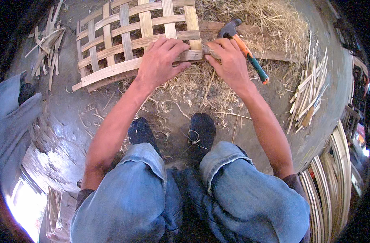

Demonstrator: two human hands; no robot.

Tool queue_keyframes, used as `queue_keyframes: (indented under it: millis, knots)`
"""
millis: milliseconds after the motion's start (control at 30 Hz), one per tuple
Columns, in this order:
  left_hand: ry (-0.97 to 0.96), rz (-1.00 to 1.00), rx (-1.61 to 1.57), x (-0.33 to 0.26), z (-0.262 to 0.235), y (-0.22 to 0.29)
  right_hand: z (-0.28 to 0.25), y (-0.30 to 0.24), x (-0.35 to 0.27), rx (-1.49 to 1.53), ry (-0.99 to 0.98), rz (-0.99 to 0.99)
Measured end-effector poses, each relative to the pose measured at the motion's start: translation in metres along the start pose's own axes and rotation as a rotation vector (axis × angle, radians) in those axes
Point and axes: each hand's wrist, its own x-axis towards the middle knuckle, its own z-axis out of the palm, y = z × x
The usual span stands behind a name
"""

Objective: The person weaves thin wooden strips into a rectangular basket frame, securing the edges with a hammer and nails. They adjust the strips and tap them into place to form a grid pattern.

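A lattice of woven flat strips (146,19), bamboo or wood, lies on the floor ahead of me. Along its near edge runs a pale strip (108,73). My left hand (160,58) is closed over this strip near its right part, fingers on the far side and thumb on the near side. At the strip's right end, my right hand (230,65) pinches it between thumb and fingertips; the tip is partly hidden. Just right of that hand rests a claw hammer (256,65) with an orange and dark green handle, its head pointing away from me.
A wooden board (274,54) lies under the lattice's right side, heaped with fine shavings (270,18). Loose strips (308,95) are piled at right, others (51,42) at far left. Long curved strips (330,178) stand at lower right. Another person's denim-clad leg (11,117) is at left.
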Motion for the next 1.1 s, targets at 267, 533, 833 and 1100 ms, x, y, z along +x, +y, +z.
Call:
queue_keyframes:
  millis: [267,533,833,1100]
  knots:
    - [0.026,-0.001,0.022,-0.002,0.004,-0.001,0.005,-0.011,-0.004,-0.148,-0.011,0.002]
    - [0.006,0.012,0.101,-0.004,0.005,0.003,0.008,-0.009,-0.004,-0.123,0.004,0.014]
    - [-0.002,-0.001,0.108,-0.006,0.014,0.003,0.009,-0.005,-0.002,-0.114,0.029,-0.02]
    - [0.032,-0.01,0.123,-0.007,0.017,0.004,0.011,-0.006,-0.001,-0.137,0.012,-0.026]
